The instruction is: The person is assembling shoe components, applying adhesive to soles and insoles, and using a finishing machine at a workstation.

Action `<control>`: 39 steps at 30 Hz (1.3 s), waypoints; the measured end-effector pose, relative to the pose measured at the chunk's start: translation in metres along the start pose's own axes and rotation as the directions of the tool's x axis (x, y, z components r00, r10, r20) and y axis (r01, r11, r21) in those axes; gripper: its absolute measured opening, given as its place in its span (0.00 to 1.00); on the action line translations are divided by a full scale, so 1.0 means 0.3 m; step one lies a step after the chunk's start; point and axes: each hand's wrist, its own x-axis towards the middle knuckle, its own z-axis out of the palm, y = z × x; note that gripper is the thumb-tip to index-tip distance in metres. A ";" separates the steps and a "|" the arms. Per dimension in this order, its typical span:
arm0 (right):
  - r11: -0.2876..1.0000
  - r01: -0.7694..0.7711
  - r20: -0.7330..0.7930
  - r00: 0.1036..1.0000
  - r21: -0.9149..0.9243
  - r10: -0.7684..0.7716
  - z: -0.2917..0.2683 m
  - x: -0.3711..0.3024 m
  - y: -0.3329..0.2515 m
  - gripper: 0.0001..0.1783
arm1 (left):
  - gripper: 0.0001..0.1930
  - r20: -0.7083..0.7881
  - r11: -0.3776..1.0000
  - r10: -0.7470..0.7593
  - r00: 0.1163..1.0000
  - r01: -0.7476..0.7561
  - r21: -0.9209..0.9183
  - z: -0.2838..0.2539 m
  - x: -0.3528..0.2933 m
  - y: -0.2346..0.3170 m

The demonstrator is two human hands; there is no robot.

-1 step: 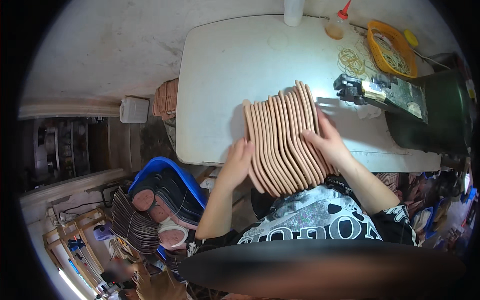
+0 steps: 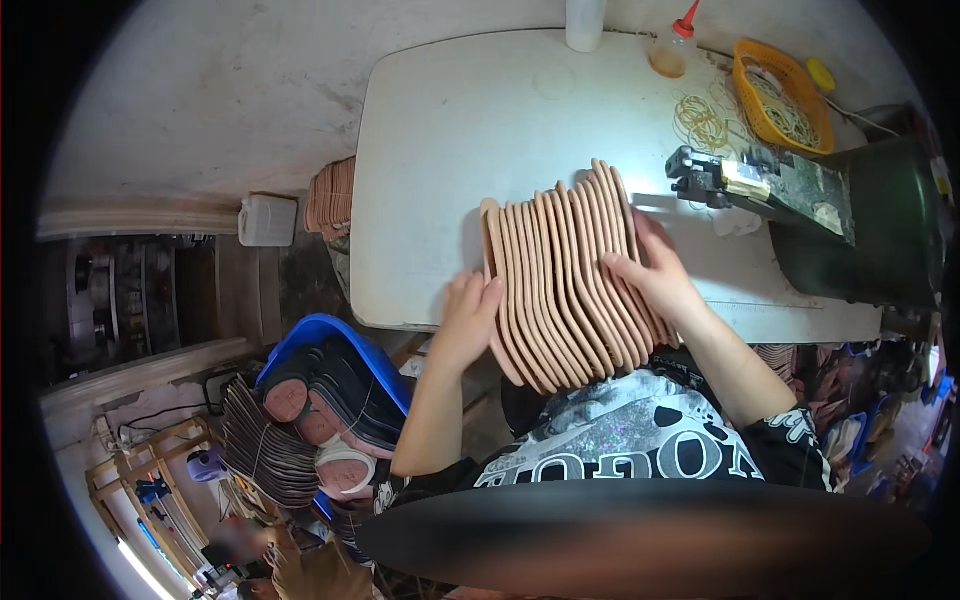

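A fanned row of tan, sole-shaped flat pieces [image 2: 560, 280] stands on edge at the near side of the white table [image 2: 450, 130], overhanging its front edge. My left hand [image 2: 468, 312] presses against the row's left end, fingers on the outermost piece. My right hand [image 2: 652, 272] lies over the right end, fingers spread across the top edges. Together the two hands hold the row from both sides.
A dark green sewing machine [image 2: 860, 220] stands at the table's right. An orange basket [image 2: 782, 95] with rubber bands, a glue bottle [image 2: 676, 50] and a white cylinder [image 2: 585, 22] sit at the far edge. A blue bin [image 2: 318, 335] of dark soles stands lower left, more tan pieces [image 2: 330, 195] beside the table.
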 end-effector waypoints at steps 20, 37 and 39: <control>1.000 0.010 0.025 1.000 0.021 -0.010 -0.021 -0.050 0.074 0.38 | 0.26 -0.035 0.996 0.069 0.997 -0.071 -0.045 0.095 0.085 0.115; 0.912 0.383 0.112 0.910 0.148 -0.400 0.048 -0.106 -0.156 0.48 | 0.40 -0.356 0.661 0.122 0.927 -0.343 -0.667 -0.001 -0.095 0.246; 0.883 0.457 0.103 0.878 0.107 -0.467 0.048 -0.105 -0.171 0.48 | 0.40 -0.398 0.657 0.137 0.907 -0.384 -0.649 -0.023 -0.112 0.276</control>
